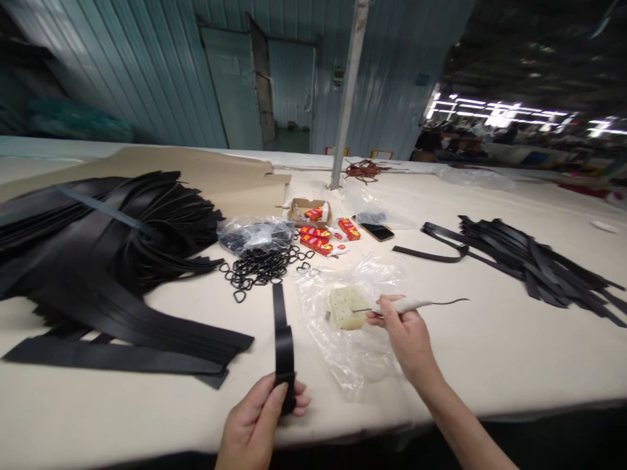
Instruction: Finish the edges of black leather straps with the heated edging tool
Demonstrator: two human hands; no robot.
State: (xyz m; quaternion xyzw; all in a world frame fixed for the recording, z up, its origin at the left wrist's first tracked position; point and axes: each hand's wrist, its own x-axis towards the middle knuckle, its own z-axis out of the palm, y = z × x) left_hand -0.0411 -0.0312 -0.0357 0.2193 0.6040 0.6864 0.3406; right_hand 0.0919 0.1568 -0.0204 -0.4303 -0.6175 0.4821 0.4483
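Observation:
My left hand [262,411] is closed around a black strap [284,349], thumb on top, near the front edge of the table. The strap's far end points away from me across the cloth. In my right hand [404,329] is a pen-shaped tool [404,305] with a pale handle, a thin metal tip and a dark cord at its rear. Its tip touches or hovers just over a yellowish, wax-like block [347,308]; I cannot tell which. Under the block lies a crumpled clear plastic sheet [355,378].
A large bundle of black straps [112,241] lies at left, a smaller strap pile [533,261] at right. Black metal rings [255,267], red-and-yellow boxes [316,243], a cardboard box [309,212] and a phone [376,228] lie mid-table. A pole [347,98] stands behind.

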